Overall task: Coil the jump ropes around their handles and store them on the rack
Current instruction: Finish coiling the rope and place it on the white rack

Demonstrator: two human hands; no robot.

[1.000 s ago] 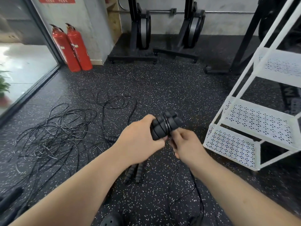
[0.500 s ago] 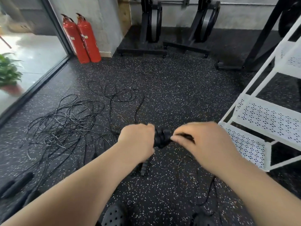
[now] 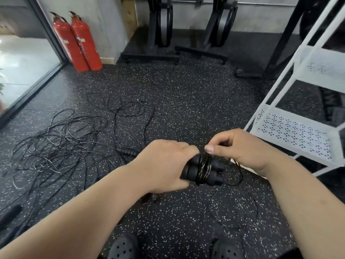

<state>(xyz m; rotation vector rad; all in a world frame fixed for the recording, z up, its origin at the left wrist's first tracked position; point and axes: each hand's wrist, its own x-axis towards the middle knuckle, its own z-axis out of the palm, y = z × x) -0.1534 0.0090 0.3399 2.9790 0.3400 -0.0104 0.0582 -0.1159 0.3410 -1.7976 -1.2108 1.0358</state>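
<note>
Jump rope in hand, held in mid-air over the floor, just in front of the person and near the white rack but not on it. Its two black handles lie side by side. The left hand grips them round one end, fingers curled under. The right hand is at the other end, thumb and forefinger pinching the cord right at the coil.

Several turns already sit round the middle of the pair, so winding this one is underway, not done – a slack tail loops out below the right hand and trails to the floor. Left for this rope, by my read: wind the rest, fix the end, put it on the rack. No stored rope shows on the shelf parts in view.

A big tangle of loose ropes lies on the floor to the left, with a spare handle at its edge – most of the task looks ahead.

Hard to tell:
- how many ropes are in the tangle
- how long the tail is
- the left fingertips, hidden under the handles
- the rack's top and right side, cut off by the frame
- the dark shapes at lower left, too blurred to name
</note>
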